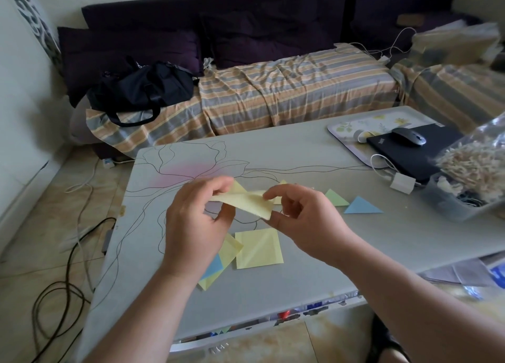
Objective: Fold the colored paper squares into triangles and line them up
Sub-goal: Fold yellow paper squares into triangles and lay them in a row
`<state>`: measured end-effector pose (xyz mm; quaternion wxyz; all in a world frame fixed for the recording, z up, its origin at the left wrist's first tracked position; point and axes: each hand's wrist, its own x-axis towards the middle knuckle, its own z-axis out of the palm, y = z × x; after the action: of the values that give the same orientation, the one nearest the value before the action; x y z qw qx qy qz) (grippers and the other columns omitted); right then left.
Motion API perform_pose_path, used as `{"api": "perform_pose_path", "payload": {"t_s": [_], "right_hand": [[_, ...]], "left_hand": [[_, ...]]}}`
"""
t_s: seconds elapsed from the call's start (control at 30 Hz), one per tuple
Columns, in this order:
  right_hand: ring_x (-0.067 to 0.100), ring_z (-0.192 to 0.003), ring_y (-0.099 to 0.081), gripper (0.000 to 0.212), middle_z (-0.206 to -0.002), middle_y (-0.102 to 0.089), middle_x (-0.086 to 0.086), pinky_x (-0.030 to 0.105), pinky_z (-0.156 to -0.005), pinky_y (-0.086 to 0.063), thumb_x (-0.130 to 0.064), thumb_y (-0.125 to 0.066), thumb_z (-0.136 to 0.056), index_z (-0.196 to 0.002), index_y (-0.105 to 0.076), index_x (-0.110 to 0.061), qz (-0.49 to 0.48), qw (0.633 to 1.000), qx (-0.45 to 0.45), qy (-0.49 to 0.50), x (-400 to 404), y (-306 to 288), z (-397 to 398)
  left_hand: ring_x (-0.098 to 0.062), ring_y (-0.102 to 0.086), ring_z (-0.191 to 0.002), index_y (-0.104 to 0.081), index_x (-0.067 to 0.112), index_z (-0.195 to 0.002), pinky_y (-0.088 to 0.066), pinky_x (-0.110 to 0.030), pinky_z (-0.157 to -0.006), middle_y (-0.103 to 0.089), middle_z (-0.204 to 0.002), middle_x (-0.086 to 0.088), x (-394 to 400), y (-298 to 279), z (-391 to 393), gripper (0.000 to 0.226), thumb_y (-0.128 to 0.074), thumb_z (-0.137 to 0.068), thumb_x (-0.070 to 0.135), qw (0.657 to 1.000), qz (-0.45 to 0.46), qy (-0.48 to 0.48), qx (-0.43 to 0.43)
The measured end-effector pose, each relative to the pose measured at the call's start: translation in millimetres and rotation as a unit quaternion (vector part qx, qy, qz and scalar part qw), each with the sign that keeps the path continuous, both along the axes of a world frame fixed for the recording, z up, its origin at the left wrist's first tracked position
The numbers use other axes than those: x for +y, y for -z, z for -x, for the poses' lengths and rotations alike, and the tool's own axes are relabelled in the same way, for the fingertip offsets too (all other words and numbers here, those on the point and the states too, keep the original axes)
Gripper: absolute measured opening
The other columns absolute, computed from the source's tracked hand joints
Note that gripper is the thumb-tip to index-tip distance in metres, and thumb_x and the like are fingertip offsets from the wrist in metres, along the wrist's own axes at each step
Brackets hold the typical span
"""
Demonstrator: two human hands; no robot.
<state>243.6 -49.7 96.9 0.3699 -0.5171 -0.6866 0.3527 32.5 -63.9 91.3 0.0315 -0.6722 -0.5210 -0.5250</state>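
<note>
- Left hand [195, 220]: raised above the table [273, 294], palm turned inward, fingers curled; thumb and forefinger pinch the left end of the held yellow paper [247, 201].
- Held yellow paper: a thin, pale sheet, partly folded, with a diagonal crease and a flap raised at the rear. It is suspended between both hands above the table centre, not touching the surface.
- Right hand [303, 220]: raised at the same level, fingers curled; fingertips and thumb pinch the right end of the held yellow paper.
- Yellow squares [258, 249]: flat on the table below the hands. One lies fully visible with a diagonal crease; a second, to its left, overlaps a blue square [214, 267] and is partly hidden by the left wrist.
- Green triangle [336, 198]: folded, flat, lying right of the right hand.
- Blue triangle [362, 206]: folded, flat, just beside the green triangle on its right.
- Table: smooth grey top with thin black line drawing and a faint pink patch.
- Far right: black laptop [410, 154] with a grey mouse [409, 136] on top; clear plastic bag [475, 163] of pale wooden pieces.
</note>
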Motion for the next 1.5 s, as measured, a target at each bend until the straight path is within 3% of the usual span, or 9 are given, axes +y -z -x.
{"api": "perform_pose_path", "payload": {"t_s": [0.13, 0.3, 0.43, 0.57, 0.7, 0.9, 1.13, 1.37, 1.5], "right_hand": [[0.003, -0.054, -0.046, 0.030, -0.065, -0.050, -0.015, 0.012, -0.052, -0.034, -0.036, -0.080, -0.087, -0.066, -0.066, -0.053, 0.034, 0.999, -0.015, 0.001, 0, -4, 3], [0.005, -0.046, -0.043, 0.010, -0.052, -0.054, -0.017, 0.016, -0.046, -0.035, -0.022, -0.076, -0.093, -0.082, -0.074, -0.025, 0.114, 0.992, 0.052, -0.017, -4, -3, 4], [0.017, -0.057, -0.051, 0.005, -0.072, -0.065, 0.005, 0.029, -0.059, -0.048, -0.009, -0.070, -0.096, -0.095, -0.073, -0.005, 0.205, 0.949, 0.239, 0.019, 1, -7, 4], [0.024, -0.070, -0.058, 0.008, -0.087, -0.071, 0.010, 0.033, -0.067, -0.053, -0.009, -0.067, -0.097, -0.104, -0.072, -0.007, 0.272, 0.892, 0.360, 0.032, 5, -8, 2], [0.032, -0.087, -0.067, 0.016, -0.100, -0.076, 0.010, 0.044, -0.088, -0.056, -0.010, -0.065, -0.098, -0.113, -0.072, -0.009, 0.296, 0.869, 0.397, 0.028, 5, -5, 6], [0.027, -0.072, -0.061, 0.015, -0.100, -0.070, 0.014, 0.039, -0.074, -0.058, -0.006, -0.067, -0.096, -0.109, -0.067, -0.013, 0.284, 0.876, 0.385, 0.062, 7, -8, 3], [0.027, -0.083, -0.073, 0.086, -0.116, -0.071, 0.005, 0.043, -0.085, -0.059, 0.017, -0.052, -0.087, -0.131, -0.055, -0.057, 0.112, 0.969, 0.216, 0.031, 3, -8, -2], [0.031, -0.073, -0.064, 0.069, -0.090, -0.074, -0.005, 0.037, -0.055, -0.050, 0.004, -0.055, -0.091, -0.110, -0.067, -0.061, 0.086, 0.995, 0.050, -0.023, -5, 1, 6], [0.035, -0.084, -0.070, 0.051, -0.087, -0.077, -0.004, 0.048, -0.083, -0.062, -0.004, -0.071, -0.091, -0.107, -0.073, -0.052, 0.074, 0.995, 0.063, -0.020, -2, 3, 8]], "left_hand": [[-0.007, -0.072, -0.090, -0.053, 0.044, -0.136, -0.056, -0.029, -0.082, -0.076, -0.093, 0.017, -11, -6, -7, 0.064, -0.083, -0.086, 0.020, 0.983, 0.138, 0.043, -0.113], [-0.012, -0.068, -0.074, -0.035, 0.064, -0.140, -0.055, -0.037, -0.081, -0.072, -0.075, 0.003, -9, -8, -5, 0.072, -0.079, -0.090, 0.036, 0.943, 0.241, 0.091, -0.210], [-0.007, -0.072, -0.097, -0.048, 0.046, -0.143, -0.051, -0.029, -0.093, -0.077, -0.089, 0.003, -2, -8, -5, 0.057, -0.073, -0.095, 0.027, 0.871, 0.277, 0.115, -0.389], [-0.023, -0.073, -0.086, -0.061, 0.028, -0.134, -0.060, -0.034, -0.073, -0.074, -0.090, -0.008, 2, -11, -3, 0.047, -0.071, -0.093, 0.006, 0.780, 0.334, 0.171, -0.500], [-0.024, -0.074, -0.082, -0.066, 0.011, -0.125, -0.061, -0.034, -0.064, -0.075, -0.101, -0.013, 2, -12, -9, 0.037, -0.068, -0.091, -0.002, 0.750, 0.341, 0.202, -0.530], [-0.021, -0.074, -0.085, -0.071, 0.008, -0.116, -0.060, -0.030, -0.066, -0.077, -0.100, -0.010, 4, -8, -6, 0.023, -0.065, -0.096, -0.001, 0.773, 0.323, 0.174, -0.518], [-0.018, -0.074, -0.082, -0.071, 0.014, -0.107, -0.061, -0.031, -0.066, -0.078, -0.096, -0.006, 6, -2, -6, 0.018, -0.066, -0.097, -0.001, 0.810, 0.298, 0.102, -0.495], [-0.020, -0.073, -0.081, -0.067, 0.010, -0.112, -0.060, -0.031, -0.063, -0.076, -0.096, -0.009, 6, -5, -7, 0.019, -0.065, -0.097, -0.002, 0.791, 0.307, 0.116, -0.517], [-0.022, -0.070, -0.075, -0.065, 0.011, -0.118, -0.059, -0.037, -0.065, -0.074, -0.093, -0.010, 5, -8, -7, 0.025, -0.060, -0.097, -0.001, 0.751, 0.360, 0.154, -0.533]]}}
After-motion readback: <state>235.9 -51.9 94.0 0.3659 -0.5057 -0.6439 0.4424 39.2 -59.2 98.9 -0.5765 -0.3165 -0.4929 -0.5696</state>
